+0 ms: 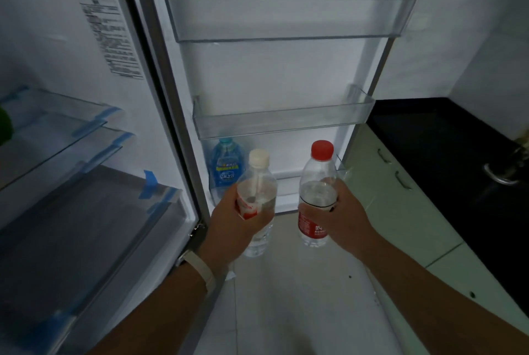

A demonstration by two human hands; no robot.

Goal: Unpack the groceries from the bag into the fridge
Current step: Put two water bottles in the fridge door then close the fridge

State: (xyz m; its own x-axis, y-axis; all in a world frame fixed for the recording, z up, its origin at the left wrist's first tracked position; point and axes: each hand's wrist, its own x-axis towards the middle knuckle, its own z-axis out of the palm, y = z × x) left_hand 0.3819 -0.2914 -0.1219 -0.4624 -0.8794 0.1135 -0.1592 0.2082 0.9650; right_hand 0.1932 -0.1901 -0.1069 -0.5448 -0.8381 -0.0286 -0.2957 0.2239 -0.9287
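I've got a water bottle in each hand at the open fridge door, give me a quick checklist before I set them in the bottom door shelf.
1. Left hand grips the white-capped bottle: ok.
2. Right hand grips the red-capped bottle: ok.
3. White cap and red cap on: ok.
4. Fridge door open, bottom door shelf facing you: ok.
5. Room right of the blue-labelled bottle: cannot tell, the held bottles hide part of it.
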